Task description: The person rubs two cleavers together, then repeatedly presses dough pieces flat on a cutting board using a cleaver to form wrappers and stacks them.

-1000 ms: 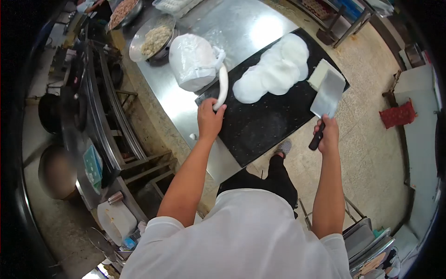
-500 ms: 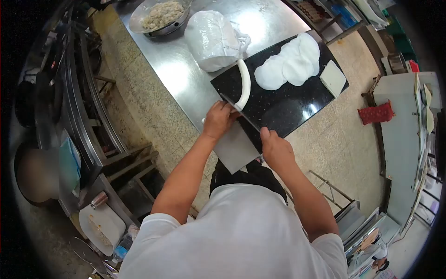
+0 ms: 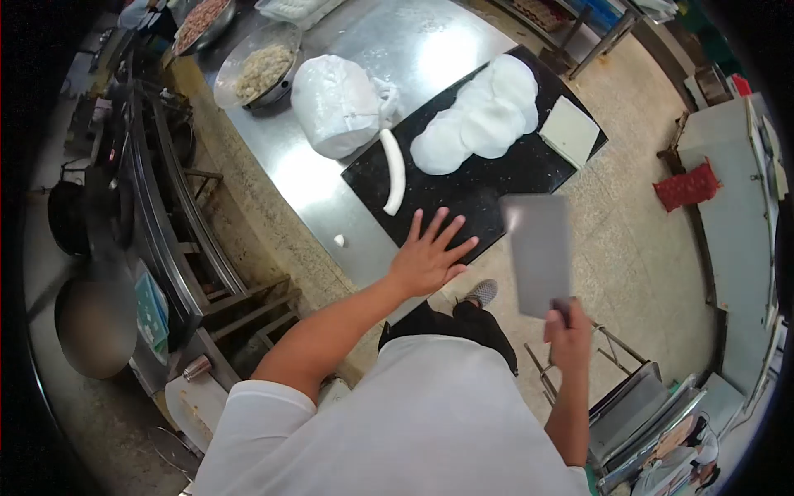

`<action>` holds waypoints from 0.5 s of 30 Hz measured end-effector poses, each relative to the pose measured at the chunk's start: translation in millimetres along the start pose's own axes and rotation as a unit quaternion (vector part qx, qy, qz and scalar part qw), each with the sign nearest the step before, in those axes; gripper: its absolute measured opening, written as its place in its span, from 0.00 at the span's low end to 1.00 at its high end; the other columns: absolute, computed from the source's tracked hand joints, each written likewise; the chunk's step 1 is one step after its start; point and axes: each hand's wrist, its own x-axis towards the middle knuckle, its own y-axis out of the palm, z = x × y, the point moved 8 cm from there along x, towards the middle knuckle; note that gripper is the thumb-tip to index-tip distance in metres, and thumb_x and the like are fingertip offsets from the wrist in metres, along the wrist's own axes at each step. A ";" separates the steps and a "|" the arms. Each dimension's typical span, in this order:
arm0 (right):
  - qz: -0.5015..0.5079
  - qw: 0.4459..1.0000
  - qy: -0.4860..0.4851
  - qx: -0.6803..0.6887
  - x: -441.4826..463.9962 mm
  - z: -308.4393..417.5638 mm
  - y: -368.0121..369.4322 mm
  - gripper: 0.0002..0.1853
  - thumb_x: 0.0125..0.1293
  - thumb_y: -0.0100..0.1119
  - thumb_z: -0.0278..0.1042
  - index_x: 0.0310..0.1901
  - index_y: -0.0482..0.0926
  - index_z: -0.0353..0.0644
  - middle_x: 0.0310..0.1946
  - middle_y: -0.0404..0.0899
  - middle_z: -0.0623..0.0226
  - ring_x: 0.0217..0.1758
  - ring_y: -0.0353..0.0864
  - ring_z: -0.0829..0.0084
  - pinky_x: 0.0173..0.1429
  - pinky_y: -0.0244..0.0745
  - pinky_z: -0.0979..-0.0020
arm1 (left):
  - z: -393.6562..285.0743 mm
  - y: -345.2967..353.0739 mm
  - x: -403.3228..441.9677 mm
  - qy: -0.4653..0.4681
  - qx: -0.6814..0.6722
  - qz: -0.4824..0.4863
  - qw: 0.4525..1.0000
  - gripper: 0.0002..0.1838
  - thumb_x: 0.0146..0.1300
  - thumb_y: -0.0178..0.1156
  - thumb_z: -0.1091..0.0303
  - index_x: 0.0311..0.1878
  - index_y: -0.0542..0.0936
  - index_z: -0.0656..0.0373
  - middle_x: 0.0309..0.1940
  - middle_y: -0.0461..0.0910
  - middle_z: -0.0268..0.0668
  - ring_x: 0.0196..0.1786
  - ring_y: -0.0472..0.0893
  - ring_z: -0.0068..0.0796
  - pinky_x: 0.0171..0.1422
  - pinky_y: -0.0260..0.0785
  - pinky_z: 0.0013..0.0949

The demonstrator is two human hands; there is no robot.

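My left hand (image 3: 430, 258) has its fingers spread, palm down over the near edge of the black board (image 3: 463, 194). In my right hand (image 3: 569, 332) is the handle of a wide cleaver (image 3: 540, 252), its blade off the board's right side. A white dough roll (image 3: 394, 172) lies at the board's left. Overlapping thin white dough rounds (image 3: 480, 120) cover the back part. At the right corner lies a pale rectangular block (image 3: 570, 132). Left of the board stands a white plastic bag (image 3: 335, 106), full of something pale.
Bowls of pale filling (image 3: 265, 73) and pinkish filling (image 3: 201, 23) stand at the back left of the metal table (image 3: 310, 194). A small white piece (image 3: 339, 240) lies near its left edge. Metal shelving (image 3: 186, 248) is at left, a red bag (image 3: 687, 186) at right.
My left hand has left the roll's near end and spread its fingers. The cleaver, which was at the board's left edge by the roll, has moved right and away from the board.
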 end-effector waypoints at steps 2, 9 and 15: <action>-0.081 0.991 -0.085 0.061 24.1 22.7 -40.8 0.15 0.77 0.57 0.40 0.42 0.77 0.34 0.22 0.78 0.67 0.24 0.77 0.79 0.30 0.72 0.74 | -7.4 11.7 30.0 0.031 -0.083 0.074 0.993 0.38 0.70 0.49 0.31 0.79 0.65 0.35 0.83 0.52 0.43 0.85 0.46 0.52 0.82 0.31 0.71; -0.098 0.938 0.140 0.300 230.3 -51.7 -5.4 0.14 0.80 0.53 0.44 0.40 0.70 0.42 0.25 0.74 0.69 0.21 0.74 0.74 0.25 0.70 0.69 | -15.2 22.7 87.6 0.040 -0.064 0.093 0.993 0.39 0.71 0.47 0.29 0.81 0.63 0.35 0.84 0.50 0.42 0.86 0.44 0.54 0.84 0.28 0.68; -0.009 0.983 0.158 0.090 152.1 -64.5 17.8 0.13 0.77 0.57 0.44 0.43 0.74 0.42 0.20 0.72 0.71 0.16 0.70 0.75 0.22 0.68 0.69 | 7.8 9.0 101.5 -0.047 -0.290 0.093 0.951 0.40 0.73 0.46 0.32 0.82 0.60 0.41 0.84 0.49 0.43 0.86 0.44 0.51 0.86 0.31 0.60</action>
